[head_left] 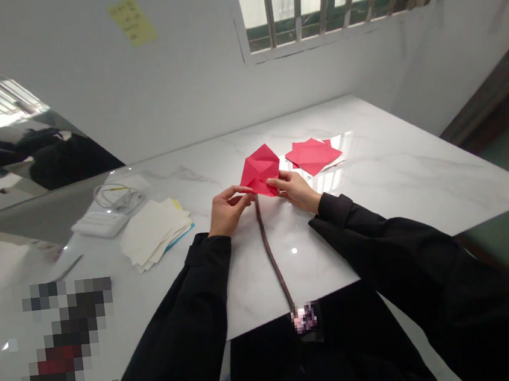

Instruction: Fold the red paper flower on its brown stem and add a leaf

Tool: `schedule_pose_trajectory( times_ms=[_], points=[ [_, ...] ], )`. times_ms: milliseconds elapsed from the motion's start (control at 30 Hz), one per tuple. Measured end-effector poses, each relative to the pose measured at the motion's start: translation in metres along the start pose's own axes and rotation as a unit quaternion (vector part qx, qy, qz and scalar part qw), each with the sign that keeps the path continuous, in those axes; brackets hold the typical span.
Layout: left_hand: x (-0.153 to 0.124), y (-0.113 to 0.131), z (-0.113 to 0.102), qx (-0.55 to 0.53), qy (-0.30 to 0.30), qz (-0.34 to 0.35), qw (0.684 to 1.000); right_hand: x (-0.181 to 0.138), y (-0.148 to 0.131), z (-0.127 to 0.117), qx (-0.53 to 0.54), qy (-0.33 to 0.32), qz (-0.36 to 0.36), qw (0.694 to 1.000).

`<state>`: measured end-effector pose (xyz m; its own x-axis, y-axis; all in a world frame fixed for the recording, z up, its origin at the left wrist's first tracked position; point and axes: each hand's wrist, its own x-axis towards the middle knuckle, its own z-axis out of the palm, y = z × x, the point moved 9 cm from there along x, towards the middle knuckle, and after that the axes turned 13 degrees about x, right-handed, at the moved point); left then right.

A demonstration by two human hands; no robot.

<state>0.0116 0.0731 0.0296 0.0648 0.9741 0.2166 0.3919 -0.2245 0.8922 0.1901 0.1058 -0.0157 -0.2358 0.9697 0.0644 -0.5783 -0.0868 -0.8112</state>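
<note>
A red sheet of folding paper (261, 168), partly folded with creases across it, is held up over the table between both hands. My left hand (230, 208) pinches its lower left corner between thumb and fingers. At the lower right edge, my right hand (297, 189) grips the paper, its thumb on the front and the fingers behind. Just to the right on the table lies a loose stack of red paper squares (314, 155), with paler sheets showing under it.
The white marbled table (398, 169) meets the wall below a barred window (308, 9). Left lie a stack of cream papers (152, 234), a white device (101, 222) and a coiled cable (116, 196). A dark cord (267, 244) runs toward my lap. A yellow note (132, 21) hangs on the wall.
</note>
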Motion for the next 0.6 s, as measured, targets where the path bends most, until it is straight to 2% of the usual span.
schedule_pose_trajectory(
  times_ms=[100,267,433,600],
  points=[
    [0.0001,-0.0008,-0.0028,-0.018,0.029,-0.004,0.999,-0.0012,0.0006,0.0014,-0.008,-0.007,0.009,1.000],
    [0.0002,0.0014,-0.0014,-0.036,0.025,-0.002,0.999,-0.0010,0.0017,0.0020,-0.028,-0.012,0.010,0.999],
    [0.0020,0.0021,-0.0094,-0.050,0.049,0.004,0.998,0.0018,0.0046,0.0020,-0.020,-0.028,0.023,0.999],
    [0.0014,-0.0013,-0.0014,-0.059,0.013,-0.010,0.998,0.0008,0.0083,0.0074,-0.049,-0.069,0.050,0.995]
  ],
)
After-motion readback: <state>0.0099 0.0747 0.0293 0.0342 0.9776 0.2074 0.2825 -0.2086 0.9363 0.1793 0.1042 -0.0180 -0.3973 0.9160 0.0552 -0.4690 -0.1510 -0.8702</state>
